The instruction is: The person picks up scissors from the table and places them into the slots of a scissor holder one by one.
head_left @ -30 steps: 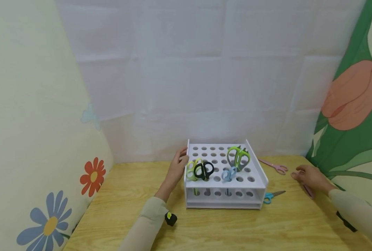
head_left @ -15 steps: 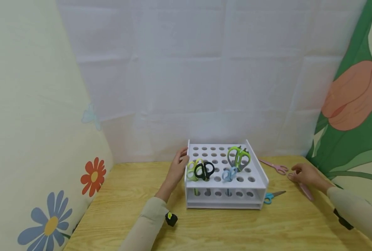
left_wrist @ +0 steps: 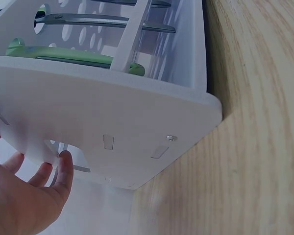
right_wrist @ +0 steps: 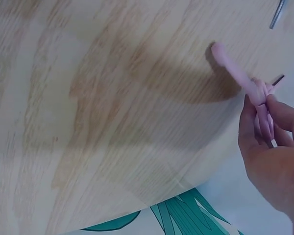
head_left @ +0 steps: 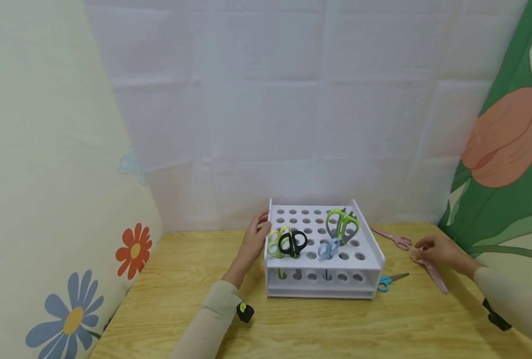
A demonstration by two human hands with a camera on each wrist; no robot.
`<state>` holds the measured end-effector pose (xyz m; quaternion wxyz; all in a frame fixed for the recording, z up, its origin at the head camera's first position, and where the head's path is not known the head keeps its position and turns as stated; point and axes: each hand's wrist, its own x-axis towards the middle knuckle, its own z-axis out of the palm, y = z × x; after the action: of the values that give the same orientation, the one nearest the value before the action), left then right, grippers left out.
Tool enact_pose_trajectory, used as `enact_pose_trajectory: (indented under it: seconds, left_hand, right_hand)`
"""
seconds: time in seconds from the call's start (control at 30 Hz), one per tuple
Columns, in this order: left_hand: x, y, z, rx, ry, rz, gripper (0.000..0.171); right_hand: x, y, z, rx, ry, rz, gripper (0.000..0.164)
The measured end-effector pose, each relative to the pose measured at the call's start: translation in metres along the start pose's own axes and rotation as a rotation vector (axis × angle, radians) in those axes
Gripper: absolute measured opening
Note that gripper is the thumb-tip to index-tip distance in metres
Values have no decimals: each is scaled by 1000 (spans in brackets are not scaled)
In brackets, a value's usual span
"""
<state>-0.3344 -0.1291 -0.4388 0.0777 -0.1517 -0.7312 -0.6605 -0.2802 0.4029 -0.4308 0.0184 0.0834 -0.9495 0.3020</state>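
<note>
My left hand [head_left: 253,242] rests at the left side panel of a white two-tier rack [head_left: 292,265] with rows of round holes. In the left wrist view its fingertips touch the panel by a cut-out slot. Standing blades-down in the rack are light green scissors [left_wrist: 68,54], black scissors [head_left: 294,249], light blue scissors [head_left: 328,248] and larger green-and-grey scissors [head_left: 343,229]. To the right, my right hand [head_left: 445,254] pinches pink scissors [right_wrist: 237,73] at the handle end between thumb and fingers. Their long pink end points toward the front of the table.
Other, slimmer pink scissors [head_left: 389,236] lie on the wooden table [head_left: 319,329] behind the right hand. Blue scissors [head_left: 384,282] lie beside the rack's front right corner. A white sheet [head_left: 257,99] hangs behind, with flower-printed walls at both sides.
My right hand has moved a little left and closed its fingers on the pink scissors' handle, and more of them shows now. The left hand and rack have stayed put.
</note>
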Motion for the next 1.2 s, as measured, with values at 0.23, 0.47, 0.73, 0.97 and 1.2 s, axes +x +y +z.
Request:
enact_pose_trajectory:
  seconds: [0.23, 0.47, 0.73, 0.97, 1.2]
  left_hand:
    - [2, 1, 1, 13, -1, -7, 48]
    - [4, -1, 0, 12, 1, 8, 49]
    - [4, -3, -1, -7, 2, 13, 49]
    - [2, -3, -1, -4, 0, -8, 49]
    - [2, -4, -1, -6, 8, 2, 48]
  right_hand:
    - [0, -5, -9, 5, 4, -3, 26]
    - [1, -18, -17, 22, -2, -18, 26]
    - [3, -38, -21, 41, 11, -37, 29]
    - [3, -56, -22, 83, 24, -59, 33]
    - [0, -84, -29, 140, 36, -78, 36]
